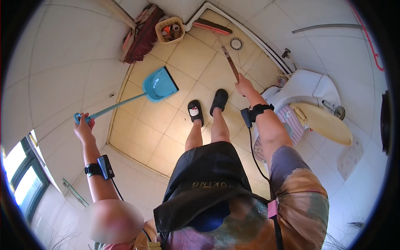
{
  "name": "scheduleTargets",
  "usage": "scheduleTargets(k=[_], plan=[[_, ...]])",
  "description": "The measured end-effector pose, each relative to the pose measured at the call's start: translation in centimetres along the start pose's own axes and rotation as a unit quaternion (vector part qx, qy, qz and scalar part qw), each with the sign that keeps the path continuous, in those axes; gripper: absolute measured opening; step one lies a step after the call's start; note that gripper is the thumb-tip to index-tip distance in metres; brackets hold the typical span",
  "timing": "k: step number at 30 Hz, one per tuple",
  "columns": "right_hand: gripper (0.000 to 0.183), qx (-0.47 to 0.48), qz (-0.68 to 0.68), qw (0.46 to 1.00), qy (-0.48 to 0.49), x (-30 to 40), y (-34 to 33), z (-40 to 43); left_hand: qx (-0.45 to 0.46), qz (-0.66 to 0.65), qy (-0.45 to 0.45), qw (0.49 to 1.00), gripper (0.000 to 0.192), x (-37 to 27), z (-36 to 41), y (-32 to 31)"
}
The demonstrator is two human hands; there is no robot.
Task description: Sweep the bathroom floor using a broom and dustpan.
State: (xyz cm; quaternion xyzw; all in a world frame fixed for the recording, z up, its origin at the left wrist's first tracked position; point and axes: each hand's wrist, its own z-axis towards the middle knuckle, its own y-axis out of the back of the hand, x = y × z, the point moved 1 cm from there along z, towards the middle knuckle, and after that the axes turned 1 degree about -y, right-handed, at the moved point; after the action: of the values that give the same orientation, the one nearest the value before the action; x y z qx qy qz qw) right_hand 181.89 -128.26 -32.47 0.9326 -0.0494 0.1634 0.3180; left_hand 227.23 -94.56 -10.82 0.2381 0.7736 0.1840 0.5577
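Observation:
My left hand [84,125] grips the top of the long handle of a blue plastic dustpan [156,88]. The pan lies low over the tiled floor, left of my feet, with its dark lip facing right. My right hand [244,85] is closed around the brown handle of a broom [230,61]. Its red and dark head [213,27] is at the far floor corner, beside a round floor drain [236,43]. My feet, in black clogs [219,99], stand between the two tools.
A tan plastic basket [170,30] with small items stands in the far corner. Left of it, a dark red mop head [142,37] leans at the wall. To my right is a toilet with a yellowish lid [323,123] and striped seat cover [289,120]. White pipes run along the far wall.

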Motion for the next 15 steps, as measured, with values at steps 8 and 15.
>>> scheduleTargets(k=[8,15], plan=[[0.055,0.02,-0.165,0.986,0.011,-9.1,-0.8,-6.2,0.002,-0.014,0.008,1.0,0.014,1.0,-0.4,0.5],[0.047,0.006,-0.125,0.99,0.068,-9.6,3.0,-16.9,0.003,-0.027,-0.005,1.0,0.014,1.7,-0.7,1.6]])
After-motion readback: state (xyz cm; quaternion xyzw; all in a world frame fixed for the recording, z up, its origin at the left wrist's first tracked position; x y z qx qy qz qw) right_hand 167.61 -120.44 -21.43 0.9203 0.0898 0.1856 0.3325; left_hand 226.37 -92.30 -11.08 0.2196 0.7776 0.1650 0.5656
